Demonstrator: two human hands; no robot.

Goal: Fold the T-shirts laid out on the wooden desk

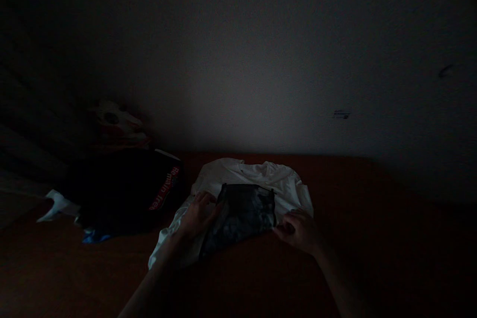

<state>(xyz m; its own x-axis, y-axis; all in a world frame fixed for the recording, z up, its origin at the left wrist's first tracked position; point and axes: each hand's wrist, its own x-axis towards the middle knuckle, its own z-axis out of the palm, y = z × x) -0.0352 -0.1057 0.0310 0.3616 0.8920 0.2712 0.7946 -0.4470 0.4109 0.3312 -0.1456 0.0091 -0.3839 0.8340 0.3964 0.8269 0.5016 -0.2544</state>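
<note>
A white T-shirt (223, 171) is spread on the reddish-brown surface, its neckline toward the wall. On top of its middle is a dark, faintly patterned piece of cloth (246, 213) with darker edges; I cannot tell what kind of garment it is. My left hand (197, 216) rests on the left part of the shirt, fingers apart, the fingertips by the left edge of the dark cloth. At the lower right corner of that cloth, my right hand (298, 229) is closed in a pinch on its edge. Dim light hides fine detail.
To the left lies a heap of black clothing (119, 189) with red-and-white lettering, and a white and a blue bit of cloth (97, 237) stick out below. A white-and-red item (115, 119) sits behind it. A pale wall (253, 69) borders the reddish-brown surface (346, 184).
</note>
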